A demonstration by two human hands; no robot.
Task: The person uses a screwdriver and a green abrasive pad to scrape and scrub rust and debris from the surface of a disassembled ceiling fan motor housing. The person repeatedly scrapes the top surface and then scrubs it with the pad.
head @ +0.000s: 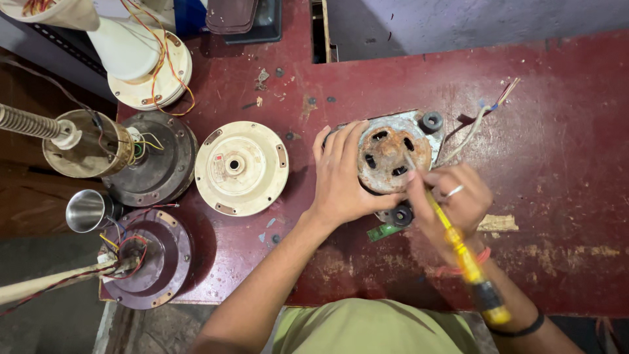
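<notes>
A rusty round motor (392,152) with slotted vents lies on the dark red worktable (557,118). It has black rubber mounts at its corners and thin wires (477,124) trailing to the right. My left hand (342,177) lies flat on the motor's left side, fingers spread over its rim. My right hand (455,203) grips a yellow-handled screwdriver (458,246); the metal tip rests on the rusty top face. A small green circuit board (383,231) pokes out under the motor.
A cream round fan-motor cover (241,168) lies left of the motor. Further left are a grey motor housing (156,160), a maroon one (152,259), a steel cup (88,211) and a cream fan body (141,62) with wires. The table's front edge is near my body.
</notes>
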